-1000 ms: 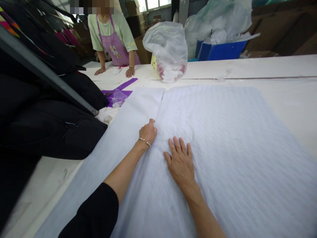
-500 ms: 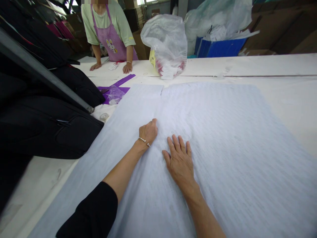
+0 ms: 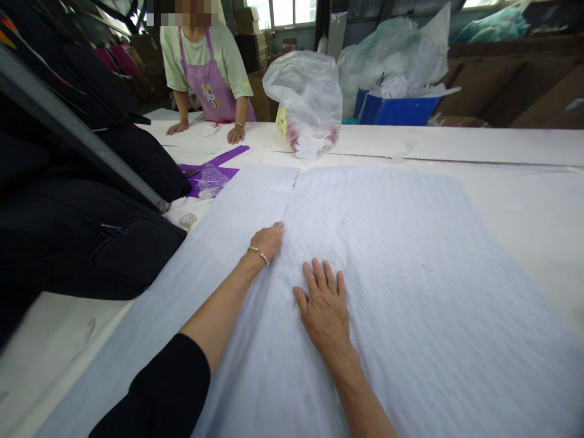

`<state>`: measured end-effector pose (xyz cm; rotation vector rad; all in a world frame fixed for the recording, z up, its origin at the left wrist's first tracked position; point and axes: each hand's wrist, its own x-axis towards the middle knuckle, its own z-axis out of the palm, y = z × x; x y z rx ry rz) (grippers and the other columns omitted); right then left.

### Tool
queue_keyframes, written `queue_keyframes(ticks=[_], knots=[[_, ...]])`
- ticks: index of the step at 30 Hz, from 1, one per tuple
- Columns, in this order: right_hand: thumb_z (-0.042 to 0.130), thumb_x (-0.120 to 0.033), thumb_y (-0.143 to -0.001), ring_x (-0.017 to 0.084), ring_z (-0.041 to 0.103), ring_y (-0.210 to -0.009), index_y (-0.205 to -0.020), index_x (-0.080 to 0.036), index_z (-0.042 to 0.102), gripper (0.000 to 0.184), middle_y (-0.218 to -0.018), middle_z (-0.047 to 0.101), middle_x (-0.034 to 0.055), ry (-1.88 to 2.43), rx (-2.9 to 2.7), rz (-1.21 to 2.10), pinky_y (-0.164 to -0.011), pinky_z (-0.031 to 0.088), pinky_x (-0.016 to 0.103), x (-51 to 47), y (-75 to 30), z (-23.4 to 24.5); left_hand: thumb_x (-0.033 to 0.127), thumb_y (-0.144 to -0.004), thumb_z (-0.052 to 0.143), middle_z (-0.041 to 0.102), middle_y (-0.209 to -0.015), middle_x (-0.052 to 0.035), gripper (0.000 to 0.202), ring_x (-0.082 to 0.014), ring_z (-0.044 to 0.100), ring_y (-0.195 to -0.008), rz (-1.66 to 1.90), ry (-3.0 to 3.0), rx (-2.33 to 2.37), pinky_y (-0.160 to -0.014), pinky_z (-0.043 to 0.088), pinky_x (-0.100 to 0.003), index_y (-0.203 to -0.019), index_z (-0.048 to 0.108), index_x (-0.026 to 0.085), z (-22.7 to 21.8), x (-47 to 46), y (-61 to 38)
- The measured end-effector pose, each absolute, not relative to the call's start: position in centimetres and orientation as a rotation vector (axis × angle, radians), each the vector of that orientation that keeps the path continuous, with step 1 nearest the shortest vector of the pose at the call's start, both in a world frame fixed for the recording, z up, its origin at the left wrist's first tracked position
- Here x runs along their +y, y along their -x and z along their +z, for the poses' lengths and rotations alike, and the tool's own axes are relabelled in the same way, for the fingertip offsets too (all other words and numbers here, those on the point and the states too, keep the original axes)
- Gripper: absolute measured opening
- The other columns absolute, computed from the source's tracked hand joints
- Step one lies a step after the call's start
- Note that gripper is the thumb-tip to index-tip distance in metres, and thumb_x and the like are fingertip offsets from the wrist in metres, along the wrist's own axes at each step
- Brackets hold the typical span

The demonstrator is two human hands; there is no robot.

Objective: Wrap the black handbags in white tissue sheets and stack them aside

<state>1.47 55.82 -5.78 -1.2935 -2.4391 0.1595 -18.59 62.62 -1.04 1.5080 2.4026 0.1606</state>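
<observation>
Pale fabric sheet (image 3: 424,274) lies across the worktop (image 3: 524,207); the right hand (image 3: 325,311), fingers splayed, seemingly steadies it at five o'clock from the left hand (image 3: 268,241), whose curled fingers' grip I can't tell.

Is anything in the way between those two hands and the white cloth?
Nothing visible: the right hand lies spread directly on the cloth, and the left hand, curled, rests against it too.

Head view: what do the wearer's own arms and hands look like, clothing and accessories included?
Both are ungloved. The left hand has a thin silver-coloured bangle at the wrist, and a black sleeve ends near that elbow. The right hand shows no jewellery; no sleeve is visible on that forearm.
</observation>
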Motion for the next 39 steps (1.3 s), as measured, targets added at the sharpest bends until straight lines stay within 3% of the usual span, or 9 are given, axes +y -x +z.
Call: queue_keyframes(ticks=[8,12,14,16,19,21,26,31,39], knots=[[0.044,-0.039,-0.099,0.029,0.023,-0.145,-0.145,-0.017,0.044,0.052,-0.154,0.036,0.0089,1.301,-2.455,0.131,-0.118,0.014,0.054,55.7,-1.5,-5.6,0.040,-0.092,0.046,0.075,-0.089,-0.0078,0.056,-0.0202,0.072,-0.074,0.160,-1.519,2.301,-0.078,0.052,-0.031,-0.145,0.042,0.021,-0.8,64.5,19.4],[0.045,-0.039,-0.098,0.030,0.025,-0.144,-0.144,-0.016,0.044,0.052,-0.153,0.038,0.0099,1.302,-2.444,0.093,-0.117,0.016,0.055,55.7,-1.4,-5.7,0.042,-0.093,0.049,0.073,-0.079,-0.0028,0.075,-0.0162,0.069,-0.061,0.326,-1.413,2.189,-0.068,0.054,-0.028,-0.155,0.015,0.017,0.0,63.1,19.5],[0.045,-0.039,-0.098,0.030,0.026,-0.144,-0.144,-0.017,0.044,0.051,-0.152,0.038,0.0097,1.294,-2.447,0.082,-0.117,0.017,0.055,55.6,-1.4,-5.8,0.035,-0.093,0.050,0.073,-0.096,-0.0043,0.076,-0.0142,0.070,-0.070,0.541,-1.419,2.106,-0.073,0.055,-0.027,-0.155,0.010,0.019,0.4,60.6,19.3],[0.044,-0.039,-0.099,0.030,0.027,-0.143,-0.144,-0.017,0.044,0.051,-0.152,0.039,0.0098,1.291,-2.448,0.077,-0.116,0.018,0.055,55.5,-1.4,-5.8,0.026,-0.091,0.052,0.067,-0.119,-0.0079,0.069,-0.0151,0.068,-0.096,0.731,-1.585,2.073,-0.089,0.054,-0.031,-0.153,0.020,0.021,0.4,56.9,18.6],[0.045,-0.040,-0.098,0.029,0.027,-0.143,-0.144,-0.017,0.045,0.051,-0.152,0.039,0.0108,1.299,-2.442,0.097,-0.116,0.017,0.055,55.6,-1.3,-5.8,0.024,-0.093,0.049,0.052,-0.142,-0.0139,0.060,-0.0216,0.047,-0.133,0.717,-1.900,2.122,-0.111,0.040,-0.042,-0.150,0.030,0.020,-0.5,50.7,16.7],[0.046,-0.041,-0.097,0.028,0.026,-0.144,-0.144,-0.017,0.043,0.053,-0.151,0.040,0.0120,1.300,-2.428,0.165,-0.117,0.017,0.055,56.1,-1.3,-5.6,0.031,-0.094,0.048,0.039,-0.153,-0.0158,0.062,-0.0255,0.032,-0.144,0.504,-2.023,2.141,-0.117,0.030,-0.049,-0.151,0.027,0.018,-1.5,47.4,15.5],[0.041,-0.046,-0.096,0.025,0.035,-0.141,-0.143,-0.013,0.044,0.058,-0.148,0.043,0.0166,1.256,-2.133,0.665,-0.114,0.031,0.050,55.9,-4.0,-3.7,0.047,-0.096,0.042,0.027,-0.159,-0.0143,0.067,-0.0265,0.018,-0.149,0.124,-2.069,2.197,-0.120,0.018,-0.054,-0.153,0.024,0.017,-3.7,44.9,14.3],[0.049,-0.051,-0.093,0.024,0.061,-0.114,-0.132,-0.021,0.057,0.050,-0.135,0.057,0.0112,1.300,-1.834,0.904,-0.100,0.049,0.044,47.1,-15.3,-0.2,0.048,-0.097,0.035,0.023,-0.160,-0.0132,0.065,-0.0242,0.017,-0.149,0.070,-2.078,2.206,-0.121,0.012,-0.053,-0.153,0.025,0.017,-4.0,45.6,14.6],[0.051,-0.058,-0.083,0.028,0.063,-0.108,-0.105,-0.023,0.069,0.045,-0.110,0.070,0.0083,2.091,-1.141,0.254,-0.101,0.045,0.043,27.9,-40.6,6.8,0.046,-0.096,0.026,0.024,-0.159,-0.0172,0.068,-0.0271,0.018,-0.149,-0.038,-2.077,2.274,-0.119,0.011,-0.054,-0.152,0.025,0.006,-3.0,45.7,13.6]])
